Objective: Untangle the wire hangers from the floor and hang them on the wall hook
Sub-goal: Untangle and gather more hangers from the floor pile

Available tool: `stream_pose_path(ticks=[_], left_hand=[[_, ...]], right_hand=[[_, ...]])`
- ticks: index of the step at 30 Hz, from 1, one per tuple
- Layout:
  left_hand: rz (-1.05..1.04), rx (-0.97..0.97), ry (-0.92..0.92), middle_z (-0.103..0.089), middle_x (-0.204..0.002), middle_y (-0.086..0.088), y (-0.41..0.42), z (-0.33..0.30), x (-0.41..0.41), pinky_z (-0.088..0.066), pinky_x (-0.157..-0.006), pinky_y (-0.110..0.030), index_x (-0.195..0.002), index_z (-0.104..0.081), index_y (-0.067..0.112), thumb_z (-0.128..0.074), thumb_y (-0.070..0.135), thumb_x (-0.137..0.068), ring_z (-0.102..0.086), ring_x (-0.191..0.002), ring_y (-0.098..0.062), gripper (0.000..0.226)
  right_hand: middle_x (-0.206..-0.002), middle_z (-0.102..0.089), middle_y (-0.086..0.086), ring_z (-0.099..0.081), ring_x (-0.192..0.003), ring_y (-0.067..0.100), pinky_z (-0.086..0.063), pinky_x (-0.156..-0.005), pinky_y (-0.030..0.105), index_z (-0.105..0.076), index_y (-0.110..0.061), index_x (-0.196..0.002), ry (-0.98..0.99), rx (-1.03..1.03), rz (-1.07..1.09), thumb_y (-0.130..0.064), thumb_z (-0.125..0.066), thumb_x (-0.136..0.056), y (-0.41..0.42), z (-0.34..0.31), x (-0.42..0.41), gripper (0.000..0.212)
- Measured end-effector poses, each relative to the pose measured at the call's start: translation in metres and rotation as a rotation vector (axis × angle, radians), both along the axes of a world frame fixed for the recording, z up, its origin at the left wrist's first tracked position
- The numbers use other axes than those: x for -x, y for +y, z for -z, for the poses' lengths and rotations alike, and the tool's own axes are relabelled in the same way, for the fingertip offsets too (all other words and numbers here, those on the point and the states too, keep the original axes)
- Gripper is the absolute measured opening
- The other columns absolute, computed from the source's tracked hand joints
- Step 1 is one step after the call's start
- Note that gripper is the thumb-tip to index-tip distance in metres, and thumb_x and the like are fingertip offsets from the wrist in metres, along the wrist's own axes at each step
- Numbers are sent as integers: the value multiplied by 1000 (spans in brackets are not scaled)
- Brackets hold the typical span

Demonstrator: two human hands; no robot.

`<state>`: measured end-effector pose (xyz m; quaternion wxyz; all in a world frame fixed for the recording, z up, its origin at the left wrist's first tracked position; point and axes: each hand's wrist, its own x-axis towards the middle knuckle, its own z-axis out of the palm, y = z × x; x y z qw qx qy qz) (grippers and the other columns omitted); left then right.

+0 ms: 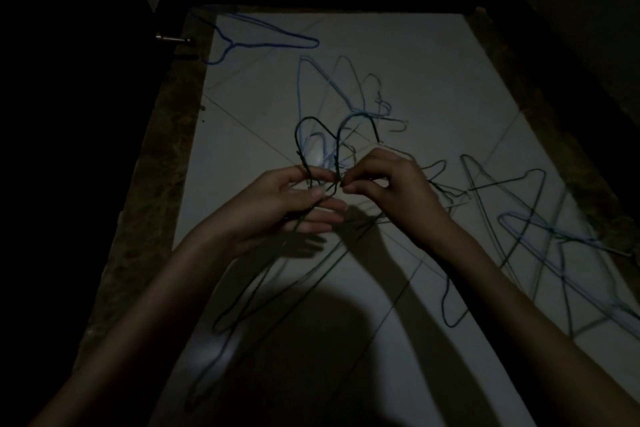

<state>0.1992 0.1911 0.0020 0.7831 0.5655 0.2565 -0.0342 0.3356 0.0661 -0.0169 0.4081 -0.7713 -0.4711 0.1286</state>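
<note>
Close together — both hands [341, 196] pinching dark hangers' [313, 135] necks.

Hangers around the grip, on the floor [433, 55]

One hanger [258, 40] lay far behind-left of the grip; a tangled pile [540, 236] lay right; another cluster [353, 97] just behind.

Place: a dim room in a home
Clues: white tiled floor [398, 55], wire hangers [346, 97], dark door [86, 45]
</note>
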Motion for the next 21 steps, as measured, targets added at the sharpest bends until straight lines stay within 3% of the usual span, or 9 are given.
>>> stream_pose_path(ticks=[2,6,9,13,17,20,21], left_hand=[[22,-1,-6,-70,-99,-21,-5,0,-4,-57,-79,-32,-116,-56,9,-50,3,-91,-70,-91,-28,26],[56,-154,44,-71,-96,-20,-1,6,-5,-57,-81,-31,-107,-62,5,-52,0,-89,-70,-89,-26,21],[-8,-147,88,-71,-95,-19,13,9,5,-57,-78,-28,-101,-64,3,-53,-3,-88,-70,-89,-25,18],[-96,-79,87,-72,-92,-18,27,8,15,-58,-69,-24,-97,-62,0,-52,-8,-84,-71,-86,-25,18],[-140,-101,102,-72,-91,-19,40,5,17,-57,-64,-22,-91,-59,0,-53,-6,-80,-71,-84,-25,14],[-162,-104,90,-72,-91,-19,49,0,18,-57,-64,-22,-89,-59,2,-56,2,-70,-72,-83,-24,19],[-171,-111,81,-72,-91,-20,52,-1,18,-57,-63,-22,-87,-59,2,-56,3,-68,-72,-82,-24,20]], right_hand=[[-76,-63,0,-63,-78,17,-51,-78,41,-63,-13,-81,95,-18,49,-5,-73,-72,-2,2,5,15],[-71,-60,-10,-63,-79,15,-51,-82,39,-52,-18,-88,212,3,38,-5,-73,-72,1,11,16,29],[-83,-63,-4,-61,-87,13,-48,-86,31,-54,-15,-97,308,-22,92,-4,-70,-76,-1,23,6,28],[-94,-58,1,-54,-91,15,-45,-83,32,-57,-7,-100,300,68,263,-8,-64,-83,-8,59,-20,18],[-96,-56,5,-54,-84,14,-45,-70,11,-57,1,-105,300,244,284,-4,-60,-86,-4,91,-40,20],[-98,-55,8,-59,-93,26,-55,-82,28,-50,4,-117,329,293,231,4,-51,-89,3,102,-57,27],[-105,-56,13,-58,-100,28,-54,-81,25,-49,5,-121,280,317,232,3,-51,-90,6,102,-65,31]])
